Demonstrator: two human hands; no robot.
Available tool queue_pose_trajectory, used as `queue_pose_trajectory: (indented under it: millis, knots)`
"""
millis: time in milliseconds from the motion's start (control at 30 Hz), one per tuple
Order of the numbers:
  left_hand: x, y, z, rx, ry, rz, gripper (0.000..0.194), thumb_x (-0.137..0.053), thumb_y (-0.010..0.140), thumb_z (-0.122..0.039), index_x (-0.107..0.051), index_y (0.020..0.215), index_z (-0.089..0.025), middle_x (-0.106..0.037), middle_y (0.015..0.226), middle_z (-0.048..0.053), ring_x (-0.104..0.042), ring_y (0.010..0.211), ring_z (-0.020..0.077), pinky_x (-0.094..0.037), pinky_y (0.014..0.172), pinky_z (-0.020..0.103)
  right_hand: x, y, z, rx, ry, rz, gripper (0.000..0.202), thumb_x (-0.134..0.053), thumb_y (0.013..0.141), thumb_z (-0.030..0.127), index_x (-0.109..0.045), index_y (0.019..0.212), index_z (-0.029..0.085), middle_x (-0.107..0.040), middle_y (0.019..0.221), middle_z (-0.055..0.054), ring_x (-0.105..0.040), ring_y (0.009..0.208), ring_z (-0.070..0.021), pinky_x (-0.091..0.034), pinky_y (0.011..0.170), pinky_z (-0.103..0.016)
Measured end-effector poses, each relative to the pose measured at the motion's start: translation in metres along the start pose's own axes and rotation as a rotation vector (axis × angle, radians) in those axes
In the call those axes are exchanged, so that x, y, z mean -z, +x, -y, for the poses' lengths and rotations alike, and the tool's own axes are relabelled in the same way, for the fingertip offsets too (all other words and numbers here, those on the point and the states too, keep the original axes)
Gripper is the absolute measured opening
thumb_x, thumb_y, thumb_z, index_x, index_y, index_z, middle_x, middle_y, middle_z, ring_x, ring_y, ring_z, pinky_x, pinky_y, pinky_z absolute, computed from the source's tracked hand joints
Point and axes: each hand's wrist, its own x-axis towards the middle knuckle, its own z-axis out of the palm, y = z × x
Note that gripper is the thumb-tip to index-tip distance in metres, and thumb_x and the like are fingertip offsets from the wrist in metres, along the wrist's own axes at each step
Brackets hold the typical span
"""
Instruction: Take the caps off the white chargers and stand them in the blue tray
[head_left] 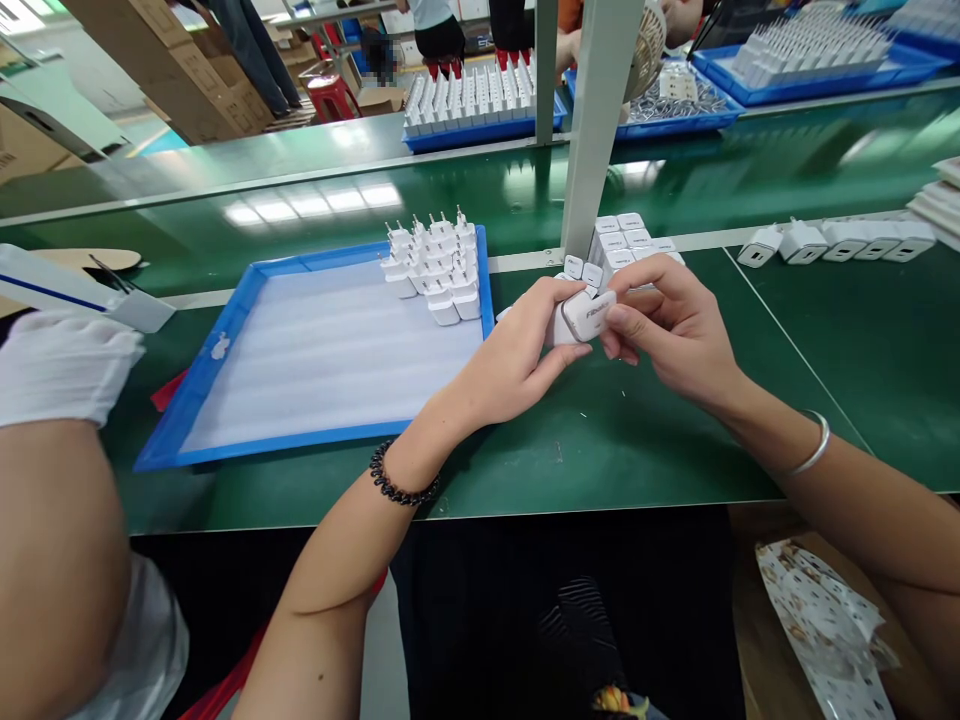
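Observation:
My left hand [517, 350] is closed around a white plug charger [589, 316] with grey lettering on its face. At the charger's right end, the thumb and forefinger of my right hand [671, 325] pinch its edge; whether a thin film lies between them I cannot make out. Just behind my hands stands a block of white chargers [626, 238], partly hidden by my fingers. Left of my hands is a blue-rimmed tray [281, 438] with a white liner. White chargers [442, 262] stand in rows in its far right corner, their metal pins pointing up.
Several white chargers [844, 240] line the bench at right. A grey post [596, 130] rises behind my hands. At left is a co-worker's white-gloved hand [64, 365] near a white box [82, 290]. Across the line stand loaded blue trays [480, 138]. Patterned plastic [821, 620] lies below right.

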Motion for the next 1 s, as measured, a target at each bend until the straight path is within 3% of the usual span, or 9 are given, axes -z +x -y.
queue_pose_trajectory:
  millis: [700, 1000]
  knots:
    - [-0.002, -0.0006, -0.0019, -0.001, 0.114, -0.007, 0.035, -0.047, 0.1, -0.038, -0.044, 0.129, -0.018, -0.059, 0.121, 0.014, -0.058, 0.106, 0.026, -0.05, 0.094, 0.044, -0.0037, -0.0034, 0.0034, -0.092, -0.015, -0.027, 0.023, -0.071, 0.092, 0.04, -0.058, 0.101, 0.023, -0.06, 0.06, 0.004, -0.045, 0.044, -0.0088, -0.037, 0.042, -0.024]
    - [-0.0008, -0.001, 0.0064, -0.099, 0.192, -0.005, 0.037, -0.048, 0.099, -0.037, -0.042, 0.132, -0.022, -0.059, 0.126, 0.014, -0.058, 0.11, 0.0279, -0.052, 0.088, 0.047, -0.0026, -0.0021, 0.0042, -0.143, 0.02, -0.007, 0.024, -0.072, 0.091, 0.034, -0.054, 0.103, 0.024, -0.061, 0.061, 0.006, -0.047, 0.044, -0.0083, -0.04, 0.042, -0.022]
